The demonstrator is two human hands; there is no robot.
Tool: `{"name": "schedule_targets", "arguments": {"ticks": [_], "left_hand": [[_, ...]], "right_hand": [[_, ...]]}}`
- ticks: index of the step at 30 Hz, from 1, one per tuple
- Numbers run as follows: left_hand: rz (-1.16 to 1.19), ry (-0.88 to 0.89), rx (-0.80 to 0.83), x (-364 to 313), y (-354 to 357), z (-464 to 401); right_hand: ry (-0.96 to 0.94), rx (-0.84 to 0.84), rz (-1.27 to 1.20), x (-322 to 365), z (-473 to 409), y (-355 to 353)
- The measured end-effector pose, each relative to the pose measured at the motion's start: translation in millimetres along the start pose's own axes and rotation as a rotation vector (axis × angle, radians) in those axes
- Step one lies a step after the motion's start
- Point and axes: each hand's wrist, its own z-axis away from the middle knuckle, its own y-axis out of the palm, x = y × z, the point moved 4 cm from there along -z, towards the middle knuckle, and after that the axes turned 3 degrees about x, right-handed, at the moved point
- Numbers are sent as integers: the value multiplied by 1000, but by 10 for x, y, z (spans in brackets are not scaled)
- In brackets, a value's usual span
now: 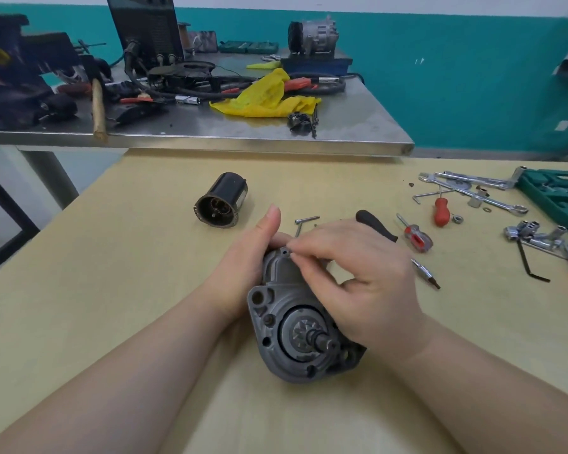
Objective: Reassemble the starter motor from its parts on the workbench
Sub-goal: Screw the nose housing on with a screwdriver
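Right hand [361,273]: fingertips pinched together on something small at the top hole of the housing [295,326]; item too small to identify. Left hand [246,267] cups the housing's left side, thumb straight up. Housing: rough grey cast metal, toothed pinion facing viewer, lying on tan bench [112,290]. Black cylindrical can [222,199] well apart, behind-left.

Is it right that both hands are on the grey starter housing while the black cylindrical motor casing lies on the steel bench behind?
Not quite. The head view shows the black cylindrical motor casing lying on its side on the tan worktable, not the steel bench. Both the left hand and right hand are on the grey starter housing.
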Motion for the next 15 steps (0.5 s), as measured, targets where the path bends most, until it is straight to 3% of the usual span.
{"name": "schedule_targets", "arguments": {"ticks": [15], "left_hand": [[-22, 29, 17, 21, -36, -48]], "right_hand": [[-43, -59, 145, -3, 39, 8]]}}
